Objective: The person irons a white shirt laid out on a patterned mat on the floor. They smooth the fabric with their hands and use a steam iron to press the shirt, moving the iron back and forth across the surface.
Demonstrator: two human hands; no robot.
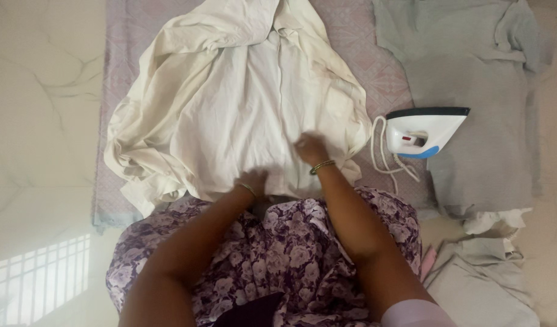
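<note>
A crumpled cream-white garment (230,97) lies spread on a pale pink patterned cloth (375,60) on the floor. My left hand (253,180) rests on the garment's near edge, blurred by motion. My right hand (310,149) presses on the garment a little farther up and to the right, also blurred. Both wrists wear thin bangles. Whether either hand pinches the fabric cannot be made out. My lap in a purple floral dress (278,248) fills the bottom of the view.
A white electric iron (425,132) with a blue tip lies on its side right of the garment, its cord (381,151) coiled beside it. A grey cloth (472,91) lies at the upper right, folded pale clothes (484,272) at the lower right. Marble floor (42,121) on the left.
</note>
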